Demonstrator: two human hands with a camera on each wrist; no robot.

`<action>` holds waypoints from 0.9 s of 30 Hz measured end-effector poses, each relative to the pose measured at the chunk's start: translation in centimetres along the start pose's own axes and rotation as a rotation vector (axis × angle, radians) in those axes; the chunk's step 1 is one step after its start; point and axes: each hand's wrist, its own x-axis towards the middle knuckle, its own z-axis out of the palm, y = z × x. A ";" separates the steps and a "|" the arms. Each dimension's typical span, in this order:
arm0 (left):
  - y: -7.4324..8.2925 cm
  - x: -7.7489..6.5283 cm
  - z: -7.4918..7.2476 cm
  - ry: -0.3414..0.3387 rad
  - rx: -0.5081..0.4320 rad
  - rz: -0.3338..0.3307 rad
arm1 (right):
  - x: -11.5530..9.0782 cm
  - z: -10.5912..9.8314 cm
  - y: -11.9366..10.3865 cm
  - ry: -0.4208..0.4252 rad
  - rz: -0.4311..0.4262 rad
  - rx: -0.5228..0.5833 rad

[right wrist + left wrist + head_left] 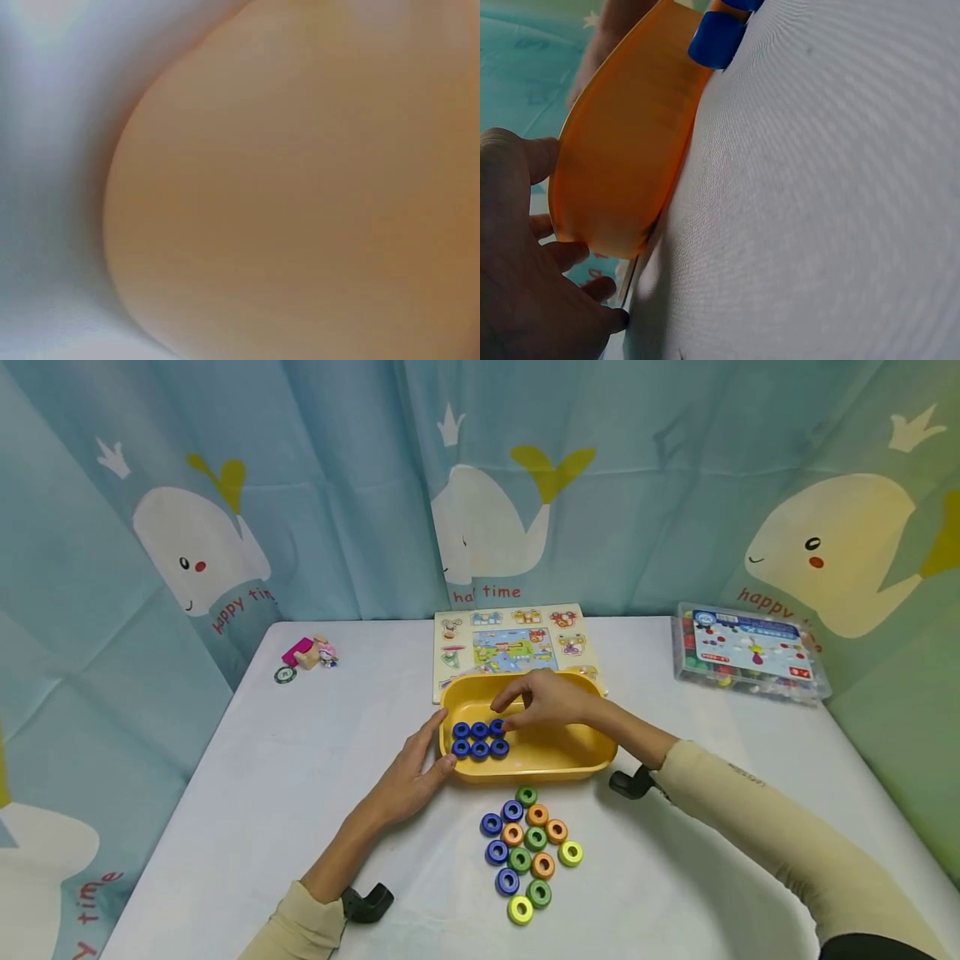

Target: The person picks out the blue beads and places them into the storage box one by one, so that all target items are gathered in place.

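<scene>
A yellow plastic basin (551, 768) stands on the table, with several blue rings (480, 749) in two rows at its left end. My left hand (408, 777) rests against that end, thumb and fingers spread along the outside; the left wrist view shows them at the orange-looking wall (622, 142). Over the basin is my right hand (551, 700), its thumb by the upper right blue ring and its index finger bent apart from the thumb. I see nothing pinched between them. The right wrist view holds only the blurred basin wall (292, 202).
In front of the basin lie loose blue, green, orange and yellow rings (536, 839). A picture board (457, 627) is behind it. Farther off are a clear lidded case (750, 652) at right and small toys (307, 653) at left. A whale-print curtain (345, 485) surrounds the table.
</scene>
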 end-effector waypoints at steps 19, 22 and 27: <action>0.0 0.1 -0.3 -0.006 -0.002 0.004 | -8.0 6.9 -6.7 -0.372 -0.395 0.077; 0.1 0.1 -0.2 -0.004 -0.006 0.011 | -7.9 7.7 -6.5 -0.399 -0.424 0.068; 0.1 0.0 -0.1 -0.002 -0.013 0.022 | -7.8 8.6 -6.1 -0.430 -0.449 0.065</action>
